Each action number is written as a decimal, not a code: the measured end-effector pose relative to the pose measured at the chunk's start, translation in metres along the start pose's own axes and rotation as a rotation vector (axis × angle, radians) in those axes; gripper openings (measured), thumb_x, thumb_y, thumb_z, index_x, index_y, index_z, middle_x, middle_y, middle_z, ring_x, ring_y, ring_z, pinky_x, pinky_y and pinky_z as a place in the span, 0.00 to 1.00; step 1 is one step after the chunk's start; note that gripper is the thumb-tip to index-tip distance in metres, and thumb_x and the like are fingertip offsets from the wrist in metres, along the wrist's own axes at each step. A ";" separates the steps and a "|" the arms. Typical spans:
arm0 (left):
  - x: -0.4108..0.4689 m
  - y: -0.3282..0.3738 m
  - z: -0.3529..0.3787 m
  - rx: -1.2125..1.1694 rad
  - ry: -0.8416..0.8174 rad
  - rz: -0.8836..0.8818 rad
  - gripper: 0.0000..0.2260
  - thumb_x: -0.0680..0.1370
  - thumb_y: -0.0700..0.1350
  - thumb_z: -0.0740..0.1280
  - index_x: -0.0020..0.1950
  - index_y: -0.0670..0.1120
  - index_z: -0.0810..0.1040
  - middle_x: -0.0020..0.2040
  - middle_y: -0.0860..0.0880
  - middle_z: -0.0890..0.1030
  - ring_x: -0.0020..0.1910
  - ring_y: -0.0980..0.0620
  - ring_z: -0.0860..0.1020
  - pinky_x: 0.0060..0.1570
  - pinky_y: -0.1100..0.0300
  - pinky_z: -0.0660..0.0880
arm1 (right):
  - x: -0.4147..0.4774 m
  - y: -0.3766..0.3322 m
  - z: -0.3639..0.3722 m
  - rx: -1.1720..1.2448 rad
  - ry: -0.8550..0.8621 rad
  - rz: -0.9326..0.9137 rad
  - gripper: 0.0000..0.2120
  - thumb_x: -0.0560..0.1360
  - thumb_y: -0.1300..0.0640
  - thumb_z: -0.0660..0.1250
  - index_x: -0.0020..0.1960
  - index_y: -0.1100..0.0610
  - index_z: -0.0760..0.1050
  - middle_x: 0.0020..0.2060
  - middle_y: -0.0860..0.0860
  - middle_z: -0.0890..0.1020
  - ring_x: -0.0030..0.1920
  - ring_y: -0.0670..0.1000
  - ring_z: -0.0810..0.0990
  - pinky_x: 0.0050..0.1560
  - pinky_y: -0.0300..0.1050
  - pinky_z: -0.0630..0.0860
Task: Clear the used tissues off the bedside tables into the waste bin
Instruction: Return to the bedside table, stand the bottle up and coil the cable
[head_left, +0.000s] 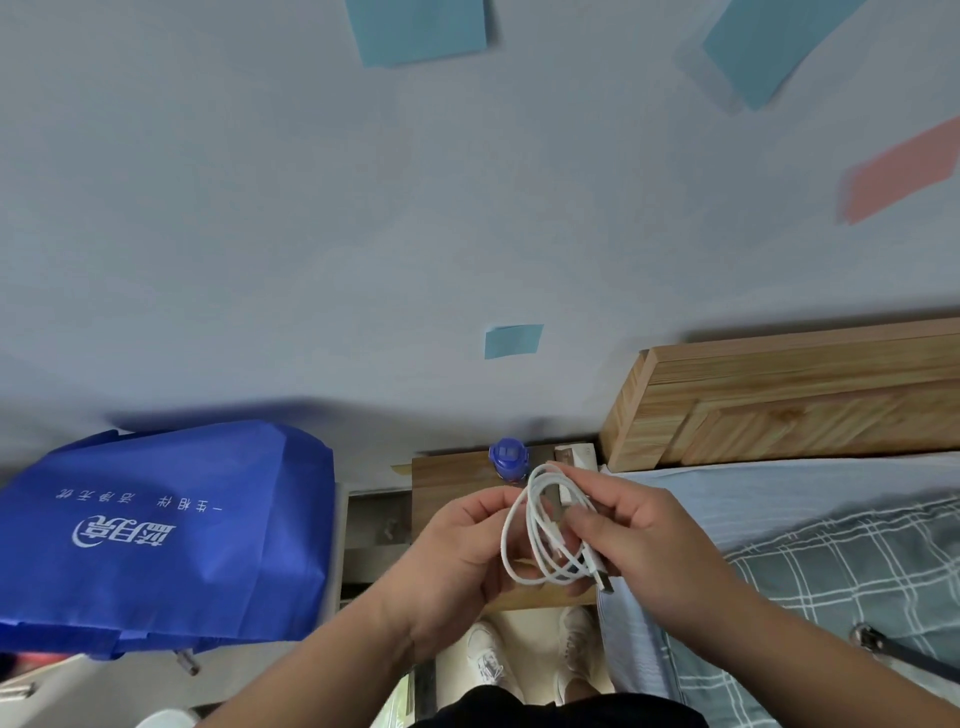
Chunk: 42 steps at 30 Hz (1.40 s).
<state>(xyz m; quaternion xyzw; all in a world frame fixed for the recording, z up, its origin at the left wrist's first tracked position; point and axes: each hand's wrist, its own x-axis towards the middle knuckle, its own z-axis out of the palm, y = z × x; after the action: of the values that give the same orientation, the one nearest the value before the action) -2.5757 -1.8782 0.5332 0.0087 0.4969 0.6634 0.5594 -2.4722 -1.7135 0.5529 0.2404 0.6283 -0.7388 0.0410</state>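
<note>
1. step in hand (judged): a white coiled usb cable (540, 525) is held at lower centre, above the brown wooden bedside surface (447, 478), probably to get it out of the way before clearing.
2. left hand (457, 551): fingers (483, 506) curled round the coil's left side. right hand (639, 530): fingers (597, 488) pinching the loops together, with the metal plug (602, 577) hanging below.
3. good practice: keep the loops gathered and set the coil down well away from the bottle, which looks easy to tip.
4. used tissues: none visible, as the hands hide much of the surface. waste bin: cannot be identified.
5. surroundings: a blue-capped bottle (509, 460) and a small white box (576, 456) stand at the rear of the surface. a blue fabric bag with white print (171, 525) lies lower left. a pale wooden headboard (779, 410) and a blue checked bed (831, 545) fill the right. white shoes (488, 660) show at bottom centre.
</note>
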 end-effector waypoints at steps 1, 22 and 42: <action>0.001 -0.003 0.004 0.018 0.020 0.007 0.18 0.80 0.48 0.75 0.62 0.35 0.83 0.50 0.36 0.85 0.46 0.42 0.85 0.49 0.49 0.83 | -0.002 0.001 0.004 -0.047 0.037 -0.030 0.20 0.82 0.54 0.67 0.56 0.27 0.82 0.48 0.48 0.90 0.48 0.51 0.89 0.43 0.38 0.83; 0.017 -0.057 -0.051 0.746 0.388 -0.072 0.04 0.83 0.51 0.71 0.57 0.58 0.83 0.47 0.53 0.90 0.44 0.51 0.88 0.45 0.52 0.87 | 0.038 0.100 0.001 -0.079 -0.003 0.355 0.09 0.79 0.60 0.70 0.57 0.51 0.82 0.41 0.55 0.88 0.30 0.50 0.80 0.31 0.43 0.77; 0.323 -0.225 -0.271 0.697 0.702 -0.335 0.10 0.85 0.45 0.66 0.63 0.44 0.80 0.55 0.40 0.85 0.52 0.34 0.85 0.54 0.41 0.84 | 0.014 0.332 -0.052 -0.266 0.034 0.781 0.05 0.78 0.74 0.68 0.48 0.69 0.83 0.28 0.61 0.85 0.21 0.50 0.81 0.25 0.33 0.73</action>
<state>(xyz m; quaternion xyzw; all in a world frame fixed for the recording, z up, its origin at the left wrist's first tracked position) -2.6850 -1.8388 0.0694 -0.1084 0.8404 0.3231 0.4214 -2.3483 -1.7295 0.2407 0.4655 0.5803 -0.5760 0.3388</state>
